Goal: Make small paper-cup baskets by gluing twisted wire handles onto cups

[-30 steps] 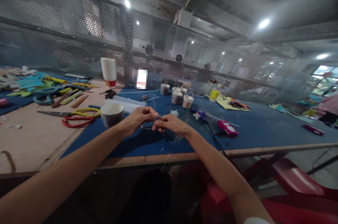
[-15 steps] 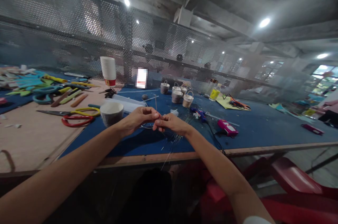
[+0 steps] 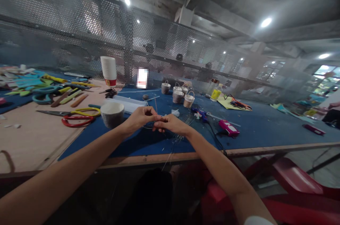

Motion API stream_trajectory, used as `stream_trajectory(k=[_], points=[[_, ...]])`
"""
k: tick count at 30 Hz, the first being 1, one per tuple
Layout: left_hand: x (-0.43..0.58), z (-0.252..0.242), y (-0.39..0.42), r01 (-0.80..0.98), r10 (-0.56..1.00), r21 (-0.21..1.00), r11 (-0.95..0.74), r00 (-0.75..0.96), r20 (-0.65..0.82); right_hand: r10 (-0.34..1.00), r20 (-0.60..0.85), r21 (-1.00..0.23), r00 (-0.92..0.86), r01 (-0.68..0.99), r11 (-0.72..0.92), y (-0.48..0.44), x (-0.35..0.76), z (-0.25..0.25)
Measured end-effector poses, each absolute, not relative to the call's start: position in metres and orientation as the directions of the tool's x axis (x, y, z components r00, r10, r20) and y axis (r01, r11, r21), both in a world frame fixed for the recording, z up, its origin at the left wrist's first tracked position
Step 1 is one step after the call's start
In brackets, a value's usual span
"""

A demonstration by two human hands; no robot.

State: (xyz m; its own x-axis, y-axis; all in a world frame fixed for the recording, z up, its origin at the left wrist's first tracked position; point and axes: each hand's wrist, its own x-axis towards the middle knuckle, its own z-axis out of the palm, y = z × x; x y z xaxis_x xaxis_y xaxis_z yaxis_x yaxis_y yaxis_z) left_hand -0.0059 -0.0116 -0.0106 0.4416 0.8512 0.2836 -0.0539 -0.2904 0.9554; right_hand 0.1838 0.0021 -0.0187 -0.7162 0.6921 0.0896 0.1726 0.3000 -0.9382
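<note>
Above the blue table mat, my left hand and my right hand meet with pinched fingertips. Between them is a thin wire; one length stands up above the fingers and a curved part shows below my left hand. The exact spot where the fingers grip is hidden. Just left of my left hand stands a grey-white cup. Under and beside my right hand lies a bunch of loose thin wires. A glue gun rests further right.
Several small handled baskets stand at the back, near a yellow-labelled bottle. Red-and-yellow-handled scissors and a stack of paper cups are on the left. A magenta box lies right, beside a black cord. Red chairs stand below the table edge.
The fingertips of both hands have shifted slightly against each other, and the upright length of wire has moved a little left. Everything on the table stays in place.
</note>
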Motion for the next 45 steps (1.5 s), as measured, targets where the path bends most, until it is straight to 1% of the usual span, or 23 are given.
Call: stream_trajectory(k=[3, 9, 11, 18, 21, 26, 29, 33, 40, 43, 45], points=[[-0.007, -0.011, -0.011, -0.042, 0.857, 0.956, -0.290, 0.433, 0.279, 0.684, 0.085, -0.939, -0.724, 0.171, 0.298, 0.002, 0.185, -0.017], [-0.011, -0.010, -0.012, -0.151, 0.777, 0.966, -0.211, 0.574, 0.260, 0.656, 0.064, -0.951, -0.752, 0.153, 0.268, -0.002, 0.187, -0.010], [-0.011, -0.010, -0.012, -0.161, 0.766, 0.963, -0.217, 0.583, 0.270, 0.661, 0.063, -0.950, -0.747, 0.160, 0.270, -0.003, 0.187, -0.010], [-0.007, -0.012, -0.010, -0.116, 0.834, 0.960, -0.253, 0.478, 0.277, 0.674, 0.091, -0.947, -0.734, 0.146, 0.286, 0.000, 0.184, -0.015], [-0.007, -0.012, -0.010, -0.108, 0.853, 0.964, -0.242, 0.450, 0.264, 0.684, 0.079, -0.946, -0.725, 0.162, 0.281, 0.000, 0.184, -0.015], [-0.010, -0.013, -0.009, -0.127, 0.837, 0.975, -0.185, 0.499, 0.224, 0.678, 0.069, -0.955, -0.732, 0.148, 0.257, 0.001, 0.187, -0.015], [-0.011, -0.014, -0.009, -0.124, 0.841, 0.969, -0.212, 0.483, 0.245, 0.670, 0.081, -0.956, -0.738, 0.132, 0.262, 0.001, 0.187, -0.015], [-0.009, -0.014, -0.010, -0.104, 0.853, 0.961, -0.256, 0.443, 0.275, 0.691, 0.098, -0.952, -0.716, 0.135, 0.275, 0.000, 0.183, -0.017], [-0.004, -0.019, -0.009, -0.050, 0.867, 0.951, -0.306, 0.399, 0.300, 0.718, 0.085, -0.933, -0.691, 0.198, 0.301, 0.003, 0.179, -0.022], [-0.004, -0.021, -0.007, -0.013, 0.871, 0.951, -0.310, 0.397, 0.289, 0.724, 0.082, -0.939, -0.685, 0.191, 0.287, 0.005, 0.181, -0.024], [-0.004, -0.020, -0.007, 0.026, 0.889, 0.941, -0.337, 0.339, 0.309, 0.741, 0.086, -0.952, -0.666, 0.164, 0.258, 0.006, 0.183, -0.024]])
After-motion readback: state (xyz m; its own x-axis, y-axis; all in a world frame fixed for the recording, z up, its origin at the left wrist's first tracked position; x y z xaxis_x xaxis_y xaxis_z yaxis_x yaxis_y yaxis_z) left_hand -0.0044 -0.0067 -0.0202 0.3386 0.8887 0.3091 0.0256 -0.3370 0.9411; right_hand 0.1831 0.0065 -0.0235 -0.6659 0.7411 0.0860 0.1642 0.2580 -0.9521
